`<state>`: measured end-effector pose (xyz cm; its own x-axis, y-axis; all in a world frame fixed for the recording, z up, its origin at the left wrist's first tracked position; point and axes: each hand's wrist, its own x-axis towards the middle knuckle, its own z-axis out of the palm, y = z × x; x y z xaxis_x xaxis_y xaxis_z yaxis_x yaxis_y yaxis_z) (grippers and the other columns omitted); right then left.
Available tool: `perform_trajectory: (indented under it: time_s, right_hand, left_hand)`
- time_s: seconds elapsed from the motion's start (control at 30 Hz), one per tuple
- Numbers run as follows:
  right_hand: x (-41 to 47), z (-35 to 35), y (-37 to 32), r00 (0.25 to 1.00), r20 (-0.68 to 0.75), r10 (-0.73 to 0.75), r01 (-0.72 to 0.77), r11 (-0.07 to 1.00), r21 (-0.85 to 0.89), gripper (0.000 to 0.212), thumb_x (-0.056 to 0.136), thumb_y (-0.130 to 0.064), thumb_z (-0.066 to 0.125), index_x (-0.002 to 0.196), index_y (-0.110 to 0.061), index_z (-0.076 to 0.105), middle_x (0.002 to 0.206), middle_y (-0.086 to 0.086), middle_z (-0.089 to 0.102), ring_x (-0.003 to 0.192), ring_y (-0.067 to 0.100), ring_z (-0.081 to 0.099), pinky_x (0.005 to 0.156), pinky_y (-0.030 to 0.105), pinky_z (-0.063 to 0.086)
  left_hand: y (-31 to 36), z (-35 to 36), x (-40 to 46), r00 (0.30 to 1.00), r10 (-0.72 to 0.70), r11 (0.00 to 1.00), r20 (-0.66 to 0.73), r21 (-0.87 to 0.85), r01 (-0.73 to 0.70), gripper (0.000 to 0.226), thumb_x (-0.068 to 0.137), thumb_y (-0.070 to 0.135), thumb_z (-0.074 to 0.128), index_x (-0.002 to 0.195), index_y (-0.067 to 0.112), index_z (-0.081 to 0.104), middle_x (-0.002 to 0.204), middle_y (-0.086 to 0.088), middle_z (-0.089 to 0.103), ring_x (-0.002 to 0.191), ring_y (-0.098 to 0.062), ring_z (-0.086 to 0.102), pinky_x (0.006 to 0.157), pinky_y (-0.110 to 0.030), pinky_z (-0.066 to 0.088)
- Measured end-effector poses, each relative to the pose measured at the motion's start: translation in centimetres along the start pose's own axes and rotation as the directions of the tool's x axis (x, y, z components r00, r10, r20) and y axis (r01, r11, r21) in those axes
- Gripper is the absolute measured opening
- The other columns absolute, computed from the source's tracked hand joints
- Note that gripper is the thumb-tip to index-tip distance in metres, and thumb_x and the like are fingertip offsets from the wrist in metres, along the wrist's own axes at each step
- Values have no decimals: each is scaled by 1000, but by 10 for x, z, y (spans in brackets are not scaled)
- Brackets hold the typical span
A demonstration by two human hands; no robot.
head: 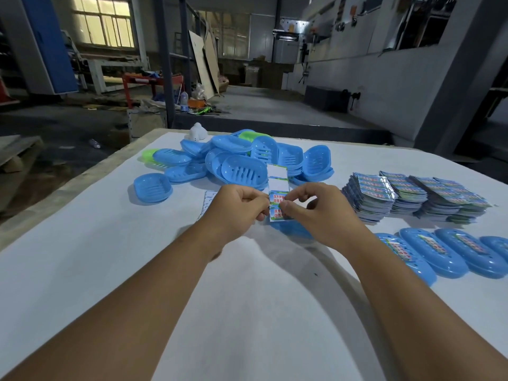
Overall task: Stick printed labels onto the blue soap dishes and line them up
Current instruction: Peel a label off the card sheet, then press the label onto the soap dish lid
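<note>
The broad white table (110,270) fills the near part of the scene, and two bare forearms reach across it to meet near its middle. At the far side of the table lies a loose heap of glossy blue oval plastic soap dishes (242,163) with slotted bottoms, with a couple of green dishes (248,136) among them and one blue dish (152,187) lying apart at the heap's near left. To the right stand stacks of printed label sheets (412,198), packed side by side. Nearer, at the right edge, a row of blue soap dishes with labels stuck on them (445,253) lies side by side, touching. Another blue dish (294,229) shows only partly beneath the hands. A narrow strip of backing paper (278,198), bare white at its far end and carrying printed labels with red characters at its near end, is held upright between the hands. The left hand (242,204) pinches the strip's left edge with curled fingers. The right hand (310,207) pinches a label on the strip between thumb and forefinger, the other fingers curled loosely. A second paper piece (207,202) lies flat just left of the left hand.
</note>
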<state>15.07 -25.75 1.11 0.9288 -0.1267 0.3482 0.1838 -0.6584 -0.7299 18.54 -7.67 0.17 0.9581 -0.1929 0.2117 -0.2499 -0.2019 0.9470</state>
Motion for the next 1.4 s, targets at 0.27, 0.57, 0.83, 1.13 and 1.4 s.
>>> perform_trajectory:
  time_s: [0.27,0.57,0.83,1.13,1.4]
  right_hand:
    - [-4,4,-11,999,51,11,-17,994,112,23,91,-39,69,75,-27,81,58,-9,67,47,3,42,46,17,35]
    - [1,8,-6,998,48,43,-46,996,74,24,93,-29,65,78,-17,80,69,3,72,54,6,47,52,25,39]
    - [7,1,-1,988,-7,157,-155,982,104,27,88,-23,64,66,-13,76,68,8,72,51,12,47,41,20,35]
    - [6,0,1,978,-8,209,-209,978,21,27,85,-24,62,64,-11,74,59,9,65,55,17,48,54,31,40]
    - [4,5,-4,986,-56,154,-157,987,-33,24,79,-26,62,69,-6,69,70,11,67,55,13,48,55,30,42]
  left_hand:
    - [-1,10,-5,989,141,988,46,64,-144,19,95,12,65,79,16,75,70,4,75,66,-6,68,69,-19,56]
    - [-5,13,-2,996,60,992,-65,117,-52,18,88,19,68,71,18,75,64,7,73,65,-11,67,71,-30,56]
    - [-2,3,4,954,-19,932,-298,341,125,34,87,27,54,66,0,57,78,-20,66,67,-28,51,62,-37,45]
    - [-4,-23,6,960,-113,359,-256,890,280,28,99,27,37,114,16,58,106,-9,61,98,-28,57,75,-34,38]
    - [3,-21,1,955,161,671,-248,737,78,13,87,33,61,94,23,67,97,2,67,88,-19,61,71,-34,48]
